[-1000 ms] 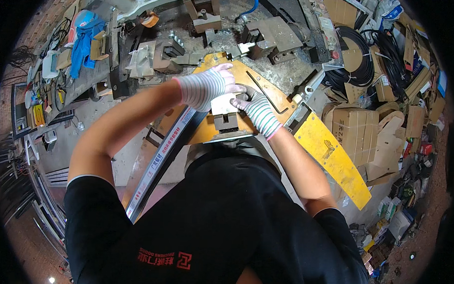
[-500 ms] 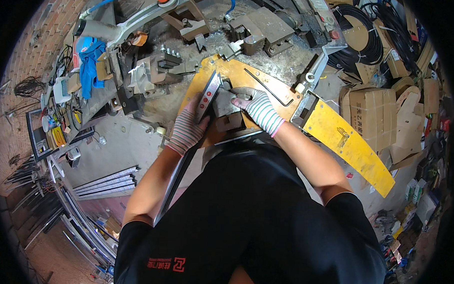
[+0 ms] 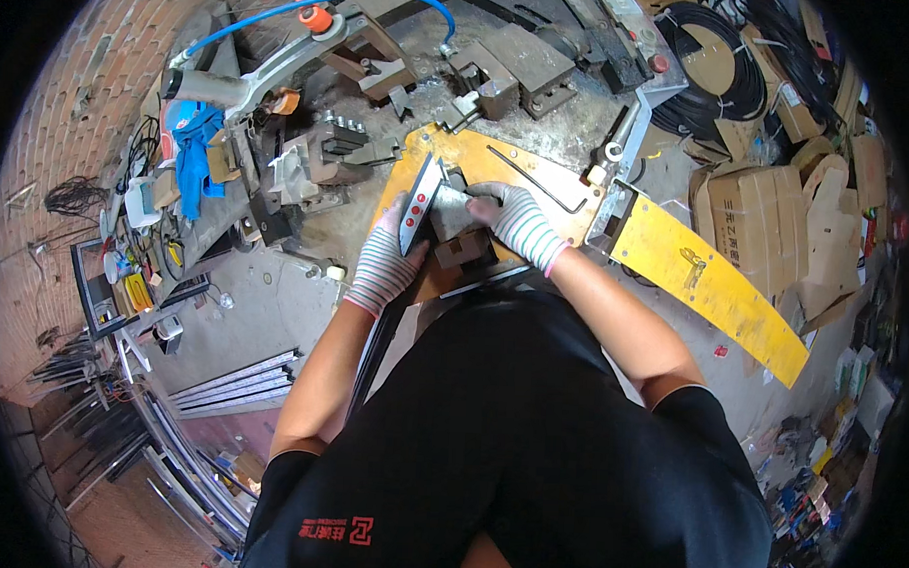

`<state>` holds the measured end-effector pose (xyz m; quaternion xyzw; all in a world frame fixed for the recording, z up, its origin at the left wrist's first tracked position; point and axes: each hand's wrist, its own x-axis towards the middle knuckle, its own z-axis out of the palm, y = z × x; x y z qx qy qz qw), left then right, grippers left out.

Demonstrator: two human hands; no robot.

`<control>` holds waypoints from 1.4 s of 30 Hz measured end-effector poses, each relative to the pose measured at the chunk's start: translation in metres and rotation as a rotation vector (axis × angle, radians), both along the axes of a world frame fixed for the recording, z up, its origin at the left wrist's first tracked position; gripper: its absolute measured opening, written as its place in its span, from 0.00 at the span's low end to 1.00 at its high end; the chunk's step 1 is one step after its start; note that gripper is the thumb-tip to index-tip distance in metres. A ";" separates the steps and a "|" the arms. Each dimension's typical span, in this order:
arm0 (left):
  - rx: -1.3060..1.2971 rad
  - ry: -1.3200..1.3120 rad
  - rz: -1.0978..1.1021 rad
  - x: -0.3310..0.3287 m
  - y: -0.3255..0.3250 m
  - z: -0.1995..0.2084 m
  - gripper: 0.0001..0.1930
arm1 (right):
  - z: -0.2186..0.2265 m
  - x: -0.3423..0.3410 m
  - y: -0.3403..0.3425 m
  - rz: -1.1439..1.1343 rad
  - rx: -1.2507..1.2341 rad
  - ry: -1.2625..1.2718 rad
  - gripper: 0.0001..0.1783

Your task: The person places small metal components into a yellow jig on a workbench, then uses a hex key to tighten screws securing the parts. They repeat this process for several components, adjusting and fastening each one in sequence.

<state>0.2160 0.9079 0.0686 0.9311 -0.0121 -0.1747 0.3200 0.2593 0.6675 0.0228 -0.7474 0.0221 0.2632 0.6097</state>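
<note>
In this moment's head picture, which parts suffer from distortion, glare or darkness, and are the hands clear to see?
Head view: fisheye bending toward the dark rim; head view: pale glare on the metal bench; head view: black clothing shows little detail; head view: left hand and right hand clear enough to show stripes.

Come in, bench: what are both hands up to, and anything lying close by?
Left hand gripping long labelled profile. Right hand on grey metal block beside it. Hex key lying nearby on yellow plate.
</note>
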 end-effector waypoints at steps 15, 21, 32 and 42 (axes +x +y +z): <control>-0.333 -0.620 0.200 0.019 0.065 0.031 0.12 | -0.015 -0.020 -0.018 -0.118 -0.270 -0.587 0.13; 0.375 -0.574 0.365 0.138 0.183 0.066 0.12 | -0.021 -0.027 -0.021 -0.016 -0.239 -0.817 0.11; 0.911 0.054 0.000 0.238 0.206 0.060 0.21 | -0.020 -0.026 -0.017 -0.014 -0.278 -0.819 0.11; -0.397 -0.031 0.571 0.175 0.220 0.075 0.16 | -0.020 -0.030 -0.019 -0.049 -0.292 -0.789 0.12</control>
